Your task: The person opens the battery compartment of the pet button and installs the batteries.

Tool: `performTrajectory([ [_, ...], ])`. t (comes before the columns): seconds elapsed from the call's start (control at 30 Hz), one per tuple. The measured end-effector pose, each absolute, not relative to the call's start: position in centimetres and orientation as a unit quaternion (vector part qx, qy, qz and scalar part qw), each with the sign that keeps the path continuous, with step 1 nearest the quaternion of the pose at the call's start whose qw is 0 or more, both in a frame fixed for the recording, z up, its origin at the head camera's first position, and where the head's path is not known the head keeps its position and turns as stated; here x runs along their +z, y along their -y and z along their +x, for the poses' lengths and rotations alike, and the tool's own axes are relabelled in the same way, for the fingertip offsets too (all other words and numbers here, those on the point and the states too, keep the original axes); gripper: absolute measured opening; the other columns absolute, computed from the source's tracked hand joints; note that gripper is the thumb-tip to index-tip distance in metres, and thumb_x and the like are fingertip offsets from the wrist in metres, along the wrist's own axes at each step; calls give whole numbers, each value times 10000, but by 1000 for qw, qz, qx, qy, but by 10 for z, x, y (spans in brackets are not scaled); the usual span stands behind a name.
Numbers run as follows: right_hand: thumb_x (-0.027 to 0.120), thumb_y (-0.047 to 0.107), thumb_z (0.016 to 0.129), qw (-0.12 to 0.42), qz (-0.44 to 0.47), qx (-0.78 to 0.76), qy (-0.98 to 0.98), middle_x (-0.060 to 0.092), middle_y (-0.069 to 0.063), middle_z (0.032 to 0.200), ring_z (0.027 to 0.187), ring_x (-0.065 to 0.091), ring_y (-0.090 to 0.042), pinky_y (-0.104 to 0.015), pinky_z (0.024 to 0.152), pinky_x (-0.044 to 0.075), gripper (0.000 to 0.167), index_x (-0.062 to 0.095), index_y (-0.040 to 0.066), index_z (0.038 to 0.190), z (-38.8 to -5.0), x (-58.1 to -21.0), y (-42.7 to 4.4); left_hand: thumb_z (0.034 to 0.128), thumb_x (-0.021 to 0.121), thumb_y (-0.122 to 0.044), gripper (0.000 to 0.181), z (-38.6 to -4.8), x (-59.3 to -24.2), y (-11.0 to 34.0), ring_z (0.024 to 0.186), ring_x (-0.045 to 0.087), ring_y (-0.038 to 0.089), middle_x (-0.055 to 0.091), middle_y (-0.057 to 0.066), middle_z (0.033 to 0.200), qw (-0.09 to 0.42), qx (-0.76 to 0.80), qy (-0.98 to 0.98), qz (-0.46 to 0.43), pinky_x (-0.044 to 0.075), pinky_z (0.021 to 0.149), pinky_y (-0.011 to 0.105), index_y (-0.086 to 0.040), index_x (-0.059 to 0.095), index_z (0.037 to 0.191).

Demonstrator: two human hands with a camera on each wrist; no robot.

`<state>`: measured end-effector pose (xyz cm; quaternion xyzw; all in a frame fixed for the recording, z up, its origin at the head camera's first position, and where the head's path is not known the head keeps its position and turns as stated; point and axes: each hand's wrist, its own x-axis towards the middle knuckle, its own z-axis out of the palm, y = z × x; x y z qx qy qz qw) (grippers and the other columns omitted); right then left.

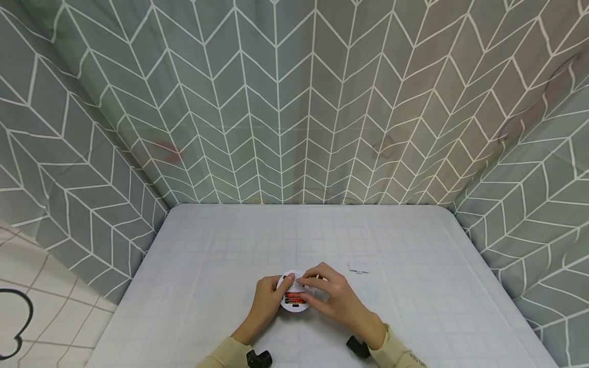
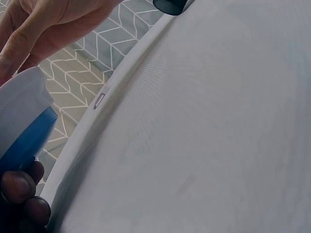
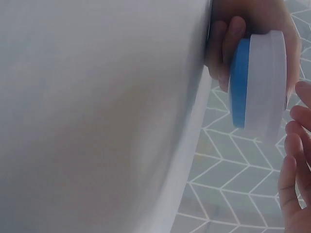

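A round device [image 1: 295, 288], white on its battery side and blue on the other [image 3: 238, 85], is held over the near middle of the table. My left hand [image 1: 267, 297] grips its left side, thumb on the white face and curled fingers under the blue side. Small holes dot that face. Red-and-black batteries [image 1: 295, 298] lie side by side in its uncovered compartment. Over the face's right side is my right hand [image 1: 338, 294], fingers loosely bent and fingertips close to the batteries. Whether those fingertips touch them is unclear.
A small flat white piece [image 1: 358, 267] with a tab on its near edge lies on the white-covered table [image 1: 221, 245], beyond my right hand. Grey patterned curtains [image 1: 294, 128] stand behind the table and along its sides. Black wrist cameras [image 1: 259, 359] sit at both cuffs.
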<state>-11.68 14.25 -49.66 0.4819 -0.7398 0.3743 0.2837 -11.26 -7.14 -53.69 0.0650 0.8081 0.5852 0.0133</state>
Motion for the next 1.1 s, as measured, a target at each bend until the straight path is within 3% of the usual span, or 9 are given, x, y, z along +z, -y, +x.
performTrajectory([
  [0.2,885,37,810,286,466,385,743,700,-69,1101,982,659,-176,-247,871,538,362,772,57,1154,-121,-498,-146,1039,661,-364,387,-113,-537,71,407,418,-13,572,-84,535,7,588,-806,68,318,413,188,-103,761,771],
  [0.57,870,2,813,260,379,414,785,703,-89,1145,1041,673,-226,-166,950,488,361,773,60,1156,-125,-501,-159,1028,677,-359,376,-112,-534,69,519,524,37,722,20,668,14,591,-804,59,376,488,197,-54,793,843],
  [0.87,875,-5,811,263,348,423,794,716,-77,1125,1019,675,-202,-270,786,582,335,786,100,1116,-132,-502,-171,1033,664,-388,402,-112,-532,70,528,530,45,731,26,694,28,586,-808,53,368,466,208,-41,800,883],
  [1.1,886,15,809,267,322,417,807,729,-61,1101,1033,677,-196,-148,849,507,339,789,150,1104,-138,-505,-183,1043,652,-390,404,-112,-535,70,481,491,34,716,-7,670,29,587,-807,56,348,435,208,-54,794,869],
])
